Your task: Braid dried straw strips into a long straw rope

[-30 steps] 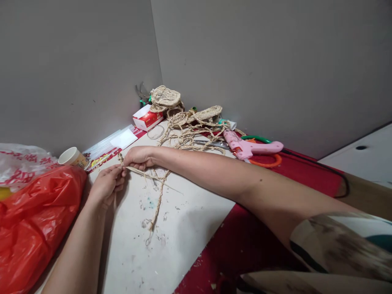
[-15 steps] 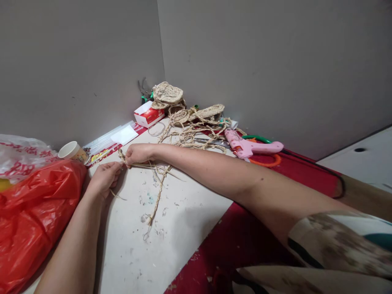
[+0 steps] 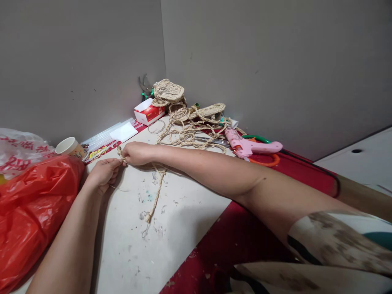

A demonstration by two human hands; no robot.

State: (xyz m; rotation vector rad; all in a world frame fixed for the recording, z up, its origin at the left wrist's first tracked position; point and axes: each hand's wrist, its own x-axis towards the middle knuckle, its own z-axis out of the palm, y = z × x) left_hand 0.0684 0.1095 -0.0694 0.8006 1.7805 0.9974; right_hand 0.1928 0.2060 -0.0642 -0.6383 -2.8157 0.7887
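Left hand (image 3: 103,171) beside right hand (image 3: 136,154)

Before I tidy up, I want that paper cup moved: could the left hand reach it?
Probably yes: the paper cup is near the left hand, its rim exposed, though the red bag hides some of its base and that hand seems to hold braided cord.

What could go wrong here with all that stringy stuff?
The left hand and right hand are pinching a small piece of braid, so it might loosen if the fingers slip. The heaped cords lie against the pink glue gun, so pulling them could snag it. And the red bag bulges right beside the cup: a nudge might tip it.
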